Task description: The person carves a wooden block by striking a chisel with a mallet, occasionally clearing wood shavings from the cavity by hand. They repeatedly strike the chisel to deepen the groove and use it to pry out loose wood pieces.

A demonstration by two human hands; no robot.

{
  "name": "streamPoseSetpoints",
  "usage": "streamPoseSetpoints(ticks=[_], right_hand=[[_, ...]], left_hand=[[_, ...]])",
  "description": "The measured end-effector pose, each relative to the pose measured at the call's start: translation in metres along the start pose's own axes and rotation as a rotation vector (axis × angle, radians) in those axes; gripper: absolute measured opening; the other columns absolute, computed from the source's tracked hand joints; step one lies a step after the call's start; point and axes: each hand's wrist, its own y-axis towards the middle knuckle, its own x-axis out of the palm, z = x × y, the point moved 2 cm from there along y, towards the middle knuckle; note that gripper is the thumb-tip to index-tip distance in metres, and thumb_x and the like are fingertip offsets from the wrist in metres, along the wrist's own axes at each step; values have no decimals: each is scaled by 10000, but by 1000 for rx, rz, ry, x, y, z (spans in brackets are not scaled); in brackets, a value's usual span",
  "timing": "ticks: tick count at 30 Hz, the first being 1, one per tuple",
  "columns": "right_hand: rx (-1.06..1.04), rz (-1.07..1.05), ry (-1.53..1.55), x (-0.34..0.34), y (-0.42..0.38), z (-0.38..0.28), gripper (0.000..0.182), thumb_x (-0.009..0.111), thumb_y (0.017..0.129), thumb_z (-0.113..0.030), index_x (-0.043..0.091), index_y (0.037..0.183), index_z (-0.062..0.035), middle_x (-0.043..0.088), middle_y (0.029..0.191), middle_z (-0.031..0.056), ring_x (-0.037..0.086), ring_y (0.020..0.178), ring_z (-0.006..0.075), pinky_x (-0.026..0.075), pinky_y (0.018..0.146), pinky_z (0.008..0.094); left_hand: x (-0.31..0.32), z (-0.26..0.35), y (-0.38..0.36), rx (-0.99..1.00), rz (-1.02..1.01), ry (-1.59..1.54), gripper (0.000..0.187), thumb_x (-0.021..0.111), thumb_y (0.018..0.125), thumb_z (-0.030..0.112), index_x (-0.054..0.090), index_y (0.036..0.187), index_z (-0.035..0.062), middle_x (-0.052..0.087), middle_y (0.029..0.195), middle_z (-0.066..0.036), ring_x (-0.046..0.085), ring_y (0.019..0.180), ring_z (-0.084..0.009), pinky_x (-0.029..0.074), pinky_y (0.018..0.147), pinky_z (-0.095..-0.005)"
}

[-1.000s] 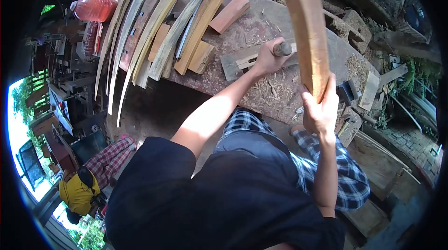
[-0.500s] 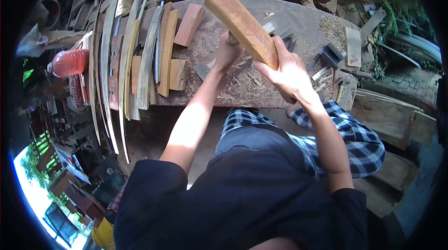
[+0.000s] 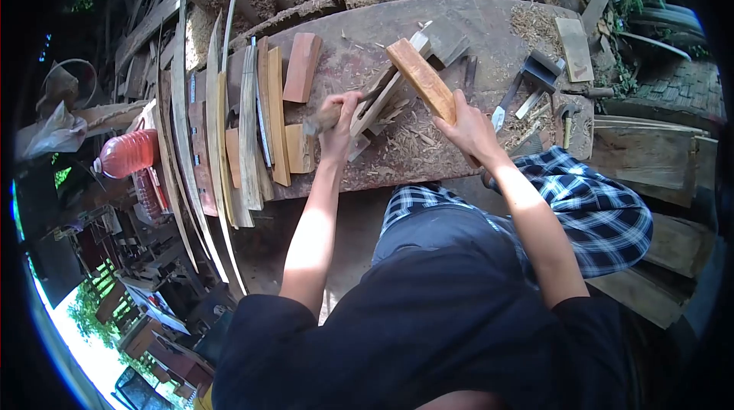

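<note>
My left hand is closed around the handle of a chisel. Its dark blade reaches right, over a pale wooden strip with a slot in it, lying on the workbench. In my right hand is one end of a thick rectangular wooden block, its other end raised above the strip. A grey block sits by the far end of the strip. Wood chips are scattered around it.
Long wooden strips and a reddish wood block lie to the left, past them a bottle of pink liquid. On the right are a black tool, a hammer and a flat board.
The wooden block has come down and away from the camera toward the strip. The chisel and slotted strip, mostly hidden before, now show. The whole view has also shifted slightly.
</note>
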Motion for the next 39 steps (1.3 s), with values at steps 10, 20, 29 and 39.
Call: streamPoseSetpoints(ticks=[10, 20, 29, 39], right_hand=[[-17, 34, -25, 5, -8, 6, 652, 672, 882, -450, 406, 1299, -27, 714, 969, 292, 704, 936, 475, 551, 818, 568], [5, 21, -21, 11, -11, 14, 707, 673, 883, -450, 387, 1365, -19, 713, 989, 291, 702, 950, 471, 550, 816, 559], [5, -11, 36, -4, -10, 4, 661, 674, 883, -469, 421, 1303, -25, 709, 984, 297, 704, 958, 471, 548, 836, 552], [-323, 48, 136, -106, -43, -121, 609, 717, 807, -398, 457, 1263, -90, 703, 912, 283, 705, 899, 468, 560, 825, 531]], left_hand=[[17, 26, 8, 77, -87, 402, 129, 736, 966, 191, 688, 992, 74, 737, 1055, -62, 669, 1001, -104, 551, 883, -274], [43, 48, 49, -49, -41, 724, 268, 828, 875, 299, 733, 904, 50, 705, 785, 19, 621, 735, -50, 512, 689, -265], [54, 42, 48, -35, 135, 826, 303, 853, 825, 338, 757, 882, 56, 752, 780, -54, 717, 740, -141, 546, 704, -322], [65, 35, 48, 134, 77, 833, 353, 799, 807, 355, 767, 870, 10, 725, 771, -208, 738, 785, -384, 570, 708, -463]])
